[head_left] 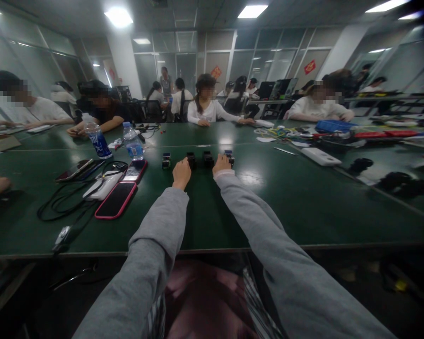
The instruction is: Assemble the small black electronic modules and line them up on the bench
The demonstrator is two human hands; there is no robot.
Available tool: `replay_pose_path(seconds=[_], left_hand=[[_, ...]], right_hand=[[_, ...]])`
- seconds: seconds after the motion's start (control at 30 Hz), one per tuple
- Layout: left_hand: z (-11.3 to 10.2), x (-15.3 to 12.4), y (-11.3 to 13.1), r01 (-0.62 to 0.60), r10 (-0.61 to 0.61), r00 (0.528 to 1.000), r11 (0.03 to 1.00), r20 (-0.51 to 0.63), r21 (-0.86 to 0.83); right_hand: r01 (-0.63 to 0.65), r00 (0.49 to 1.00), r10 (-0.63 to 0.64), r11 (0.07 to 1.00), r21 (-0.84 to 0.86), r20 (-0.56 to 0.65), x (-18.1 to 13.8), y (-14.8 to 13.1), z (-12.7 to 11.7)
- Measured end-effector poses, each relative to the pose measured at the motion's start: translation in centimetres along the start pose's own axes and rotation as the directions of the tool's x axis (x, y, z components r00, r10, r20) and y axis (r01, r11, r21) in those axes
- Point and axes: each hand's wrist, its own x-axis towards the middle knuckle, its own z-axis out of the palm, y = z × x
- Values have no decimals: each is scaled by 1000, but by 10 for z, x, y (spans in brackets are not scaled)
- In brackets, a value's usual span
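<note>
Both arms, in grey sleeves, reach forward over the green table. My left hand (182, 172) has curled fingers closed against the side of a small black block (191, 159). To the left of that hand stands a small dark device (166, 161) with a lighter top. A second black block (207, 159) sits between my hands, touched by neither. My right hand (222, 163) is closed at another small device (229, 155) with a shiny bluish top; the hand covers its near part. These small items form a row across the table.
Left are a pink-edged phone (116, 200), another phone (135, 170), a white power bank (103, 185), black cables (53, 207) and two bottles (133, 141). Right are a white case (321, 157), a pen (285, 151), tangled wires (286, 133) and a blue tray (334, 126). People sit opposite.
</note>
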Motion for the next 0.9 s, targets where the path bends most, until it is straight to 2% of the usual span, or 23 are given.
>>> replay_pose_path(seconds=[0.07,0.13,0.23,0.57,0.9], left_hand=[[7,2,-6,-12,12,1000,1000,15,20],[14,3,-11,-36,30,996,997,83,68],[21,5,-15,-60,41,986,991,159,122],[31,7,-21,-45,28,986,994,164,98],[30,6,-21,-19,2,983,996,182,89]], right_hand=[[-3,999,5,999,-35,53,-1,2,4],[-2,996,7,998,-62,90,-3,2,7],[2,995,7,996,-86,96,-6,1,11],[2,1000,0,997,-79,27,-7,1,18],[5,999,-1,997,-82,39,-4,2,21]])
